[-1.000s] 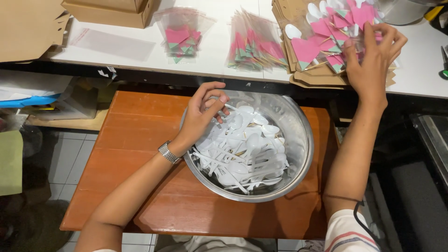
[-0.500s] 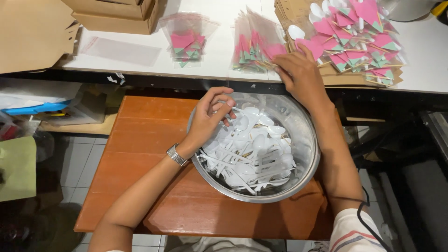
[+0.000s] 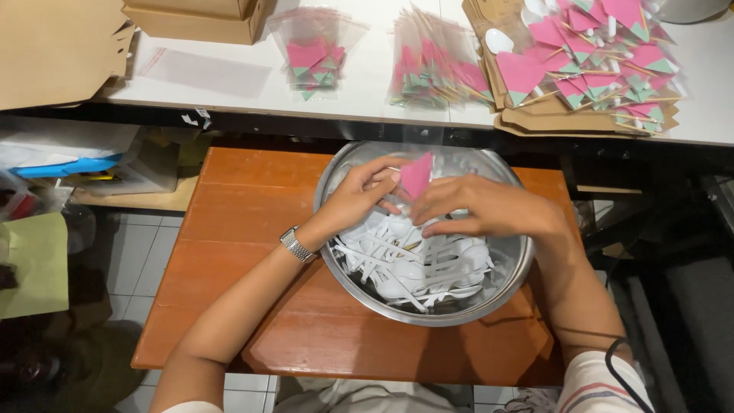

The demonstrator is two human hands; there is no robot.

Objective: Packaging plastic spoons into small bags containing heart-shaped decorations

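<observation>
A steel bowl full of white plastic spoons sits on an orange wooden stool. Both my hands meet over the bowl's far side. My right hand grips a pink folded napkin packet by its lower edge. My left hand, with a wristwatch, touches the same packet with its fingertips and seems to pinch a white spoon against it, though the spoon is mostly hidden.
A white table stands beyond the stool, holding a pile of pink-and-green packets on brown cardboard, two stacks of clear bags with packets, and cardboard boxes. Clutter and tiled floor lie to the left.
My right hand came back from the pile on the table, bringing a pink packet down over the bowl. My left hand lifted from the spoons to meet it.
</observation>
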